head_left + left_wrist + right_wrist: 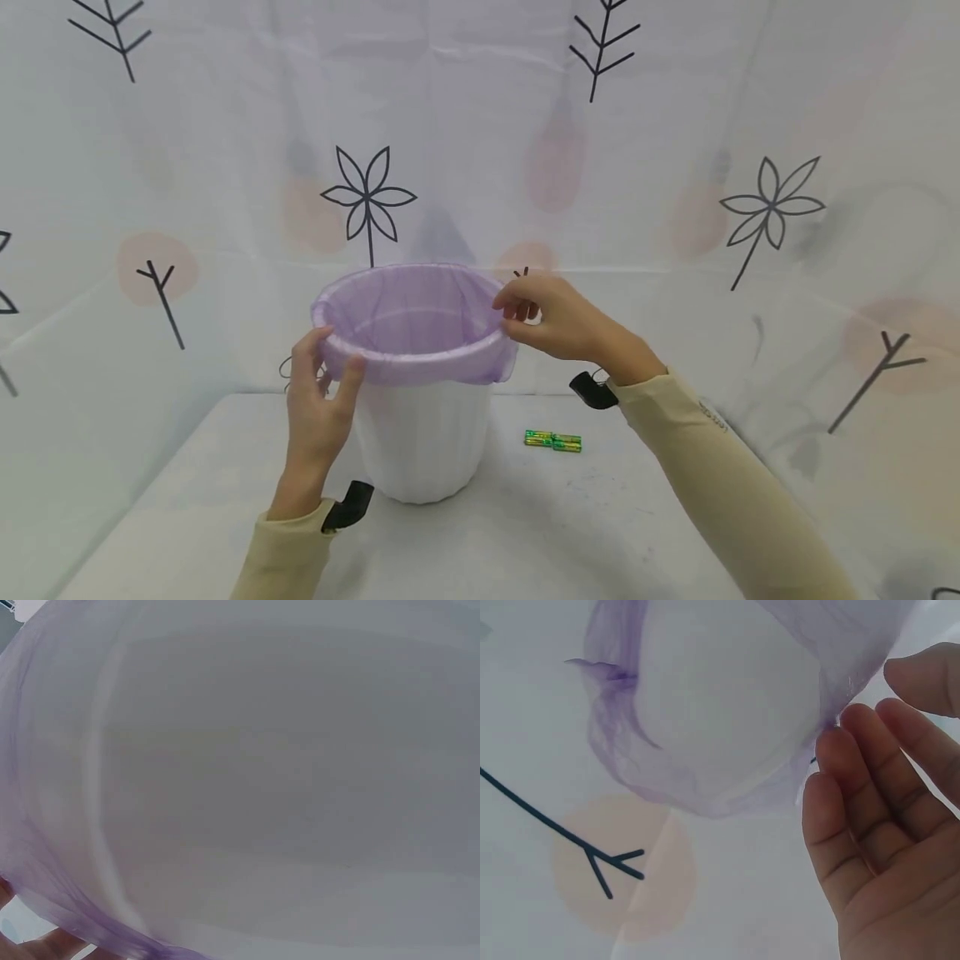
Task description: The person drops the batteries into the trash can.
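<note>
A white trash can (423, 442) stands upright on the white table, lined with a thin purple trash bag (420, 369) folded out over its rim. My left hand (318, 408) touches the near left of the rim, its thumb and forefinger spread apart on the bag. Only some of its fingers (56, 945) show in the left wrist view, beside the bag. At the right side of the rim is my right hand (558, 321), with fingertips at the bag's edge. A gap shows between its thumb and loosely bent fingers (866, 769) in the right wrist view.
Two pairs of green-and-gold batteries (552, 441) lie on the table (570, 517) right of the trash can. A white cloth (480, 108) printed with plants and pale spots hangs behind and at both sides.
</note>
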Tool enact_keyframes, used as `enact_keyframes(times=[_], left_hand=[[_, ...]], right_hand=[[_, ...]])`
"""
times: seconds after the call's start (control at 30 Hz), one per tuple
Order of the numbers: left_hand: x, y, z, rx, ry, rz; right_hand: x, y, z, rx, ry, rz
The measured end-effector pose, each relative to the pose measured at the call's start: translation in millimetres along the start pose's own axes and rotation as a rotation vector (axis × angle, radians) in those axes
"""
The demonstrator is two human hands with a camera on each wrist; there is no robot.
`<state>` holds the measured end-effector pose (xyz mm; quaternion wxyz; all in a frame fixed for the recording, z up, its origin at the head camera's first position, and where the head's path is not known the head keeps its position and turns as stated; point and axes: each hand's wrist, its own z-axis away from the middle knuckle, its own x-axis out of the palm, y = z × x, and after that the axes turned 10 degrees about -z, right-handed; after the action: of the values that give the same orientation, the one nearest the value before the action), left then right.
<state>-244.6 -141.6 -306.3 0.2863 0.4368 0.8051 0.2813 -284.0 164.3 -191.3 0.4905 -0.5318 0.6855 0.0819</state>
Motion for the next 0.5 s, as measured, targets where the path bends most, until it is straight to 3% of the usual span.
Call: enact_keyframes(times=[0.5], left_hand=[[-0.4, 0.4, -0.7, 0.005, 0.007, 0.016]], right_hand=[[16.1, 26.3, 67.9, 0.066, 0.032, 0.008]])
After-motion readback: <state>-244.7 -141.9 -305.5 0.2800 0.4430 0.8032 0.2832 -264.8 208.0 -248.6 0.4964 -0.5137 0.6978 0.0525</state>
